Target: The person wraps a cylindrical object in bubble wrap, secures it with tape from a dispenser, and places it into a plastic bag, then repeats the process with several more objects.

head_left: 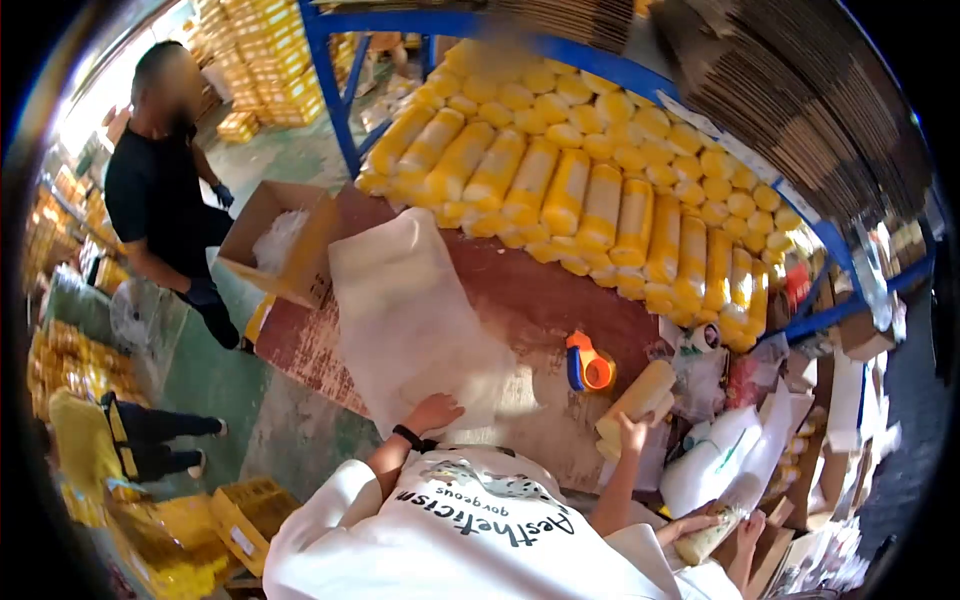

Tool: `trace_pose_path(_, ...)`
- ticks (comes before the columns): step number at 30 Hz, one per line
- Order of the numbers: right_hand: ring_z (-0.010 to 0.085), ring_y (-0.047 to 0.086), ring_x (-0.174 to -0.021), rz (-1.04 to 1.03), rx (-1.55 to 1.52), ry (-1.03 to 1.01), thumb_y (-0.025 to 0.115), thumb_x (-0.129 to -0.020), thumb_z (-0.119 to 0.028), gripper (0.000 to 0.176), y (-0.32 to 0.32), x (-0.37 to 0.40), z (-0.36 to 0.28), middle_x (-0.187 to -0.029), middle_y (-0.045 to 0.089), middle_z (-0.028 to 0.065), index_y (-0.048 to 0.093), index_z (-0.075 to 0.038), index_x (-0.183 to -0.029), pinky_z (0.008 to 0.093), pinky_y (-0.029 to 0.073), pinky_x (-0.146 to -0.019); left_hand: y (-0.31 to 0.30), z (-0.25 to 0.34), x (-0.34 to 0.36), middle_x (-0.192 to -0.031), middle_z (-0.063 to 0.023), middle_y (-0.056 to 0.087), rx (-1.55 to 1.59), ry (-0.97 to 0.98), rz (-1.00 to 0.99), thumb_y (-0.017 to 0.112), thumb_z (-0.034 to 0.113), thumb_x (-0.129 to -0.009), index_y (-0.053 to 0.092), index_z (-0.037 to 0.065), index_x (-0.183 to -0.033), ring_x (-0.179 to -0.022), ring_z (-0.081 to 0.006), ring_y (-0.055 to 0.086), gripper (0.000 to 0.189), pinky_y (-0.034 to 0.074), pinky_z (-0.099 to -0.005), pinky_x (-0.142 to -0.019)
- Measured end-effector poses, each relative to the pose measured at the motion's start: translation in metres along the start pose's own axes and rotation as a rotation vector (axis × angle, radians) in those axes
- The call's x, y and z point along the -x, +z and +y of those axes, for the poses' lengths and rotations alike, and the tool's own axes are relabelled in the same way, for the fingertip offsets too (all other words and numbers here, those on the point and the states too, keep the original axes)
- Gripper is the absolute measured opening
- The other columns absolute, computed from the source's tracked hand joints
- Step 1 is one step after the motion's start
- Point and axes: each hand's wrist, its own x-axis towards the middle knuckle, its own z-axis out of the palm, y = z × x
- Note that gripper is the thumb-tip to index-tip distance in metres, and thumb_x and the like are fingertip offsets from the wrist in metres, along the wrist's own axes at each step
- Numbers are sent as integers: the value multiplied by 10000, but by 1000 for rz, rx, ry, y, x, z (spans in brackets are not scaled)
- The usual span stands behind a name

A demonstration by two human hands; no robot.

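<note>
My left hand (434, 413), with a black band at the wrist, lies on the near end of a large translucent whitish plastic sheet (400, 310) spread over the table. Its fingers are stretched out and hold nothing. In my right hand (632, 432) is a pale cream roll (640, 400), gripped at its near side by the table's right edge. Just beyond the roll stands an orange and blue tape dispenser (590, 366). I cannot make out whether the whitish piece is a flat sheet or a bag.
Yellow-wrapped rolls (560, 190) are stacked behind the red worn table (530, 285). An open carton (300, 245) sits at its left corner. Another person's hands (695, 525) hold a similar roll at lower right. A person in black (150, 190) stands left. White bags (715, 455) crowd the right.
</note>
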Motion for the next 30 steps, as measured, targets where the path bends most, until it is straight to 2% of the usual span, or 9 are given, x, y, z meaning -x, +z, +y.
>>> trace_pose_path(2, 372, 509, -1048, 181, 567, -149, 737, -620, -248, 725, 9, -12, -3, -1144, 511, 230, 422, -18, -1231, 456, 412, -884, 25, -19, -14, -1017, -181, 629, 48, 96, 125, 487, 423, -887, 635, 22, -1051, -1039, -326, 545, 458, 425, -414, -903)
trace_pose_path(3, 377, 487, -1013, 152, 533, -503, 709, -623, -253, 690, 19, -20, 16, -1062, 519, 206, 425, -17, -1206, 440, 402, -879, 38, -21, -13, -1029, -184, 623, 78, 135, 185, 487, 425, -888, 631, 19, -1052, -1059, -325, 534, 461, 420, -417, -907)
trace_pose_path(7, 412, 413, -1033, -258, 920, -624, 676, -663, -230, 442, 79, -27, 27, -1203, 413, 187, 564, -53, -1052, 482, 399, -834, -69, 69, 19, -1117, -118, 606, 660, 22, 129, 576, 250, -903, 594, 37, -1129, -1043, -211, 571, 311, 443, -326, -909)
trace_pose_path(12, 332, 471, -1098, -78, 691, -659, 689, -718, -274, 336, 98, 74, -71, -1016, 584, 101, 619, -62, -969, 487, 436, -875, -127, 42, 25, -987, -27, 651, 1359, 135, 559, 524, 188, -943, 604, 22, -1104, -885, -117, 599, 244, 487, -301, -774)
trace_pose_path(16, 205, 586, -994, -965, 148, -168, 634, -843, -189, 206, 131, 75, -88, -1070, 619, 70, 627, -48, -992, 365, 498, -817, -181, -82, 0, -915, -89, 677, 912, 97, 921, 582, 242, -903, 613, 28, -1085, -823, -162, 639, 282, 492, -287, -739)
trace_pose_path(19, 171, 611, -935, -1476, -259, -25, 607, -880, -138, 178, 140, 124, -161, -1081, 627, 71, 618, -47, -1033, 298, 501, -800, -262, -124, -13, -1042, -172, 638, 167, -258, 889, 623, 277, -847, 575, 38, -1151, -868, -259, 640, 389, 495, -347, -751)
trace_pose_path(22, 177, 582, -996, -1661, -399, 118, 624, -867, -125, 282, 170, 166, -197, -1117, 591, 74, 565, -62, -1135, 306, 486, -846, -281, -194, -68, -1159, -202, 571, -145, -361, 902, 627, 354, -819, 526, 25, -1188, -1044, -306, 565, 505, 446, -423, -868)
trace_pose_path(26, 202, 495, -1128, -1500, -57, -224, 668, -835, -146, 577, 236, 185, -183, -1236, 485, 63, 376, -102, -1330, 360, 449, -923, -304, -216, -106, -1248, -208, 496, -244, -477, 581, 720, 511, -646, 489, -3, -1206, -1197, -354, 446, 794, 359, -442, -1010)
trace_pose_path(30, 216, 496, -1143, -1442, -698, 133, 652, -849, -191, 567, 232, 177, -234, -1255, 486, 73, 364, -111, -1330, 407, 456, -923, -320, -203, -117, -1293, -196, 469, -229, -509, 359, 829, 487, -480, 450, 21, -1244, -1210, -360, 442, 972, 383, -442, -1010)
